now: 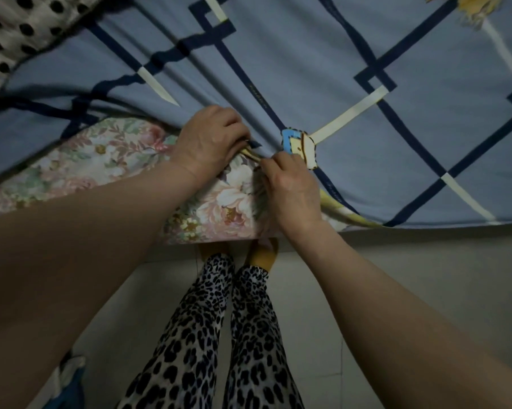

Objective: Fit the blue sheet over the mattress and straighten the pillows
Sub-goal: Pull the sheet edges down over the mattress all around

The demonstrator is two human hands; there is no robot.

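The blue sheet (322,69), crossed by dark navy and cream bands, covers most of the bed top. Its near edge lies bunched at the bed's front, leaving a floral-covered mattress (80,166) bare at the left and centre. My left hand (210,140) has its fingers curled around the sheet's hem at the mattress edge. My right hand (290,187) pinches the same hem just to the right, thumb and fingers closed on the fabric. A white pillow with black dots (16,31) sits at the far left corner, partly cut off by the frame.
I stand close against the bed's front edge, my legs in leopard-print trousers (219,335) on a pale tiled floor (322,290). A blue and white bundle (69,382) lies on the floor at the lower left.
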